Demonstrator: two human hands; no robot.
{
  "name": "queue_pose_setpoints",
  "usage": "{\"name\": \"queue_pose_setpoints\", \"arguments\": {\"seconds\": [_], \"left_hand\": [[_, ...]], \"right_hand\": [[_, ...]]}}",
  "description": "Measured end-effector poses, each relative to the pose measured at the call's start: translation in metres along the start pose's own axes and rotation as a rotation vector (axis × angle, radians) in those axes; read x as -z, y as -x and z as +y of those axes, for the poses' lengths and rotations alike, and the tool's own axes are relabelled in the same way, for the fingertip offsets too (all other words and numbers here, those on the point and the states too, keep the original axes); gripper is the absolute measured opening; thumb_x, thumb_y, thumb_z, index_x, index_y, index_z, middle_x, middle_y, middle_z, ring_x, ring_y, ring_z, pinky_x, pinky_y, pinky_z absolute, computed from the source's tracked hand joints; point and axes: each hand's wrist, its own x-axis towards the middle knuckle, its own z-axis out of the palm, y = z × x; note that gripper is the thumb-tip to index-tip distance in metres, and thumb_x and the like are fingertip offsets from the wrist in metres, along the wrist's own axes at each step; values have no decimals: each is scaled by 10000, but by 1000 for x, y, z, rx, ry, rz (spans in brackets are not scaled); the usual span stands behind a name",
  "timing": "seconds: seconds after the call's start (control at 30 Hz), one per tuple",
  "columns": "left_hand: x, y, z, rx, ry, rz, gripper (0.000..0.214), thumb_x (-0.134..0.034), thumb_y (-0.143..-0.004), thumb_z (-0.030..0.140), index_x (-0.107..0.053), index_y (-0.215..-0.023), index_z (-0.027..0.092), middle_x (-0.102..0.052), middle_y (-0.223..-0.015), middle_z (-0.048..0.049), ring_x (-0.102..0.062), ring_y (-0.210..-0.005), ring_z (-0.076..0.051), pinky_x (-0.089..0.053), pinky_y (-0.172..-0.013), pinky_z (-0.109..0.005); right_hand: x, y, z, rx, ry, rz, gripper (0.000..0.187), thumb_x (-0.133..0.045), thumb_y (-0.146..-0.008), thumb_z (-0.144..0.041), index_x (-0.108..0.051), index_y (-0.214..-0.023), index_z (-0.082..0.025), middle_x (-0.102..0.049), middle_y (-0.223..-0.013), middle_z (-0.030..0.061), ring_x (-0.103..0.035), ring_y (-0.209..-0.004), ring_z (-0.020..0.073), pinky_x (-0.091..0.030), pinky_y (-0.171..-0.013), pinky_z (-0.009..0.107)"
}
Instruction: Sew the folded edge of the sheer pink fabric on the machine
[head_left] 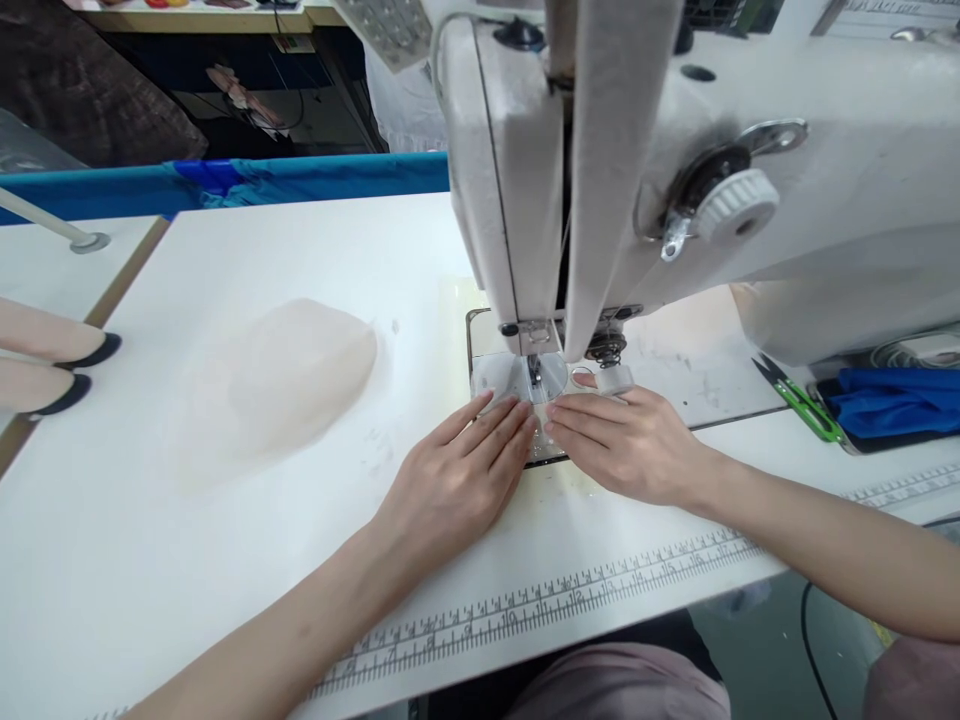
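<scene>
My left hand (457,475) lies flat on the white table (225,560), fingers stretched toward the needle plate (517,385) of a white sewing machine (675,170). My right hand (626,440) lies flat beside it, fingertips almost meeting the left ones in front of the presser foot (534,372). Both hands press on a thin, nearly see-through piece of material (559,408) under the foot; its outline is hard to make out. A white thimble-like cover (616,379) sits on a finger of the right hand.
A pale sheer fabric pile (277,385) lies left of the machine. Green-handled thread snips (806,405) and blue cloth (892,400) sit at the right. Two pale forms with black tips (67,370) lie at the left edge. A ruler strip (570,590) runs along the table's front.
</scene>
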Motion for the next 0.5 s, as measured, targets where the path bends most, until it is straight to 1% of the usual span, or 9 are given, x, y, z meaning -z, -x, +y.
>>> {"name": "queue_pose_setpoints", "arguments": {"seconds": [0.2,0.37,0.5], "left_hand": [[-5,-4,-4,44,-45,9,255,-534,-915,196,-655,-1108,81,-687,-1138,-114,-660,-1065,-244,-543,-971,-418],[-5,-4,-2,67,-49,0,298,-558,-911,258,-649,-1115,61,-684,-1140,-130,-659,-1063,-256,-530,-971,-445],[-3,-3,-1,78,-46,-4,310,-569,-905,267,-650,-1109,48,-685,-1135,-140,-660,-1060,-264,-517,-976,-449]], "right_hand": [[-7,1,2,-47,24,15,262,-471,-919,-82,-715,-898,-174,-749,-971,17,-685,-882,131,-489,-978,309],[-7,1,0,-64,-22,-26,208,-512,-894,-83,-702,-972,-117,-744,-989,62,-686,-898,157,-480,-995,367],[-4,-1,-1,-146,-47,-47,217,-493,-929,-150,-702,-989,-139,-743,-993,35,-673,-881,159,-476,-1003,368]]}}
